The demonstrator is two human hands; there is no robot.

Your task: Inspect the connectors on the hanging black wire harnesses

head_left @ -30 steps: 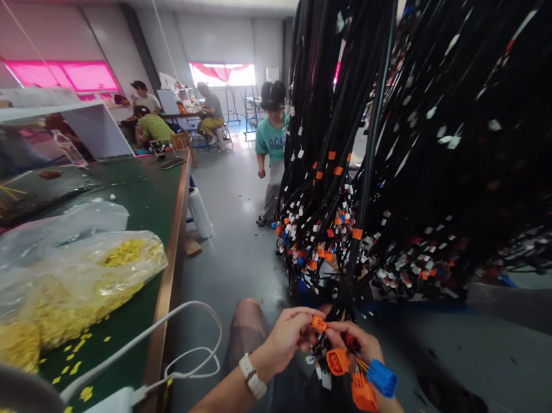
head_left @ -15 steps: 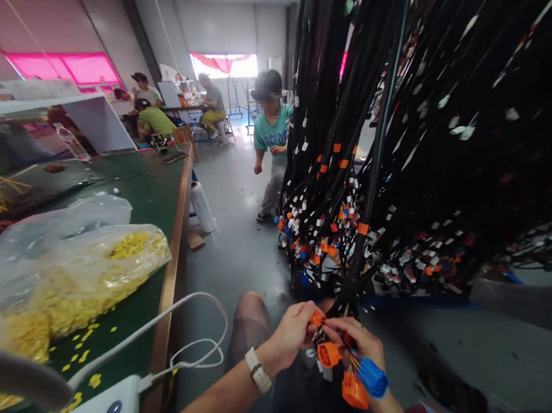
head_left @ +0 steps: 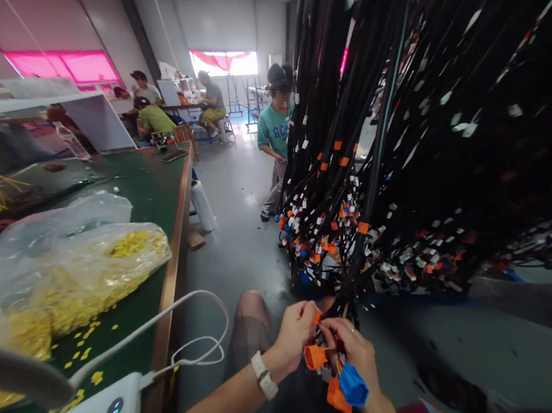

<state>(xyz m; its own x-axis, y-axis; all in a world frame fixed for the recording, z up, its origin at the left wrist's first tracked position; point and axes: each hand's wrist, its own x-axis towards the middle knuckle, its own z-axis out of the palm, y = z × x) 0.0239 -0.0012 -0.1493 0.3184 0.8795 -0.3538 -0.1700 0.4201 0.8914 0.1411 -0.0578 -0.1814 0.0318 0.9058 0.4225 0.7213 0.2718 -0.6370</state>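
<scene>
Orange connector (head_left: 315, 356) is being pinched in the left hand (head_left: 294, 333) fingers while the right hand (head_left: 354, 349) is gripping the harness wires (head_left: 340, 318), blue connector (head_left: 353, 386) dangling unmated.

left hand (head_left: 294, 336): bare forearm, no sleeve | white-strapped watch (head_left: 264, 376) just behind that hand | right hand (head_left: 358, 352): thin ring (head_left: 351, 330) on one finger, forearm bare too
</scene>
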